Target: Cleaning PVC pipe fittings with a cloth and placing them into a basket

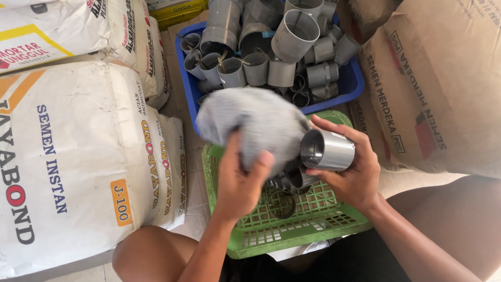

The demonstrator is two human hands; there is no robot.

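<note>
coupling (327, 150), a short grey plastic pipe sleeve, lies on its side in the right hand (350, 172), open end turned toward the left, just above the green basket (292, 235). fingers wrap over its top and the thumb props it from below, so the hand is curled snugly around it. it looks smooth, with a pale sheen along the wall and a dark hollow bore; no dust shows on the lit side, though the far side is hidden.

left hand (241, 180) pinches a grey cloth (255, 128) between thumb and fingers, bunched and blurred, held just beside the coupling's mouth and partly over it. whether cloth and coupling touch cannot be told.

as a judgement, the wiping looks early on: about 3 or 4 grey fittings (284, 201) lie in the green basket under the hands, while the blue tub (350, 83) beyond it is heaped with many more couplings and wider pipe pieces, some tied in rows with string. so most of the pile seems left.

white cement sacks (78, 156) are stacked at the left, brown paper sacks (443, 89) at the right, both close against the tub. the person's bare knees frame the basket.
</note>
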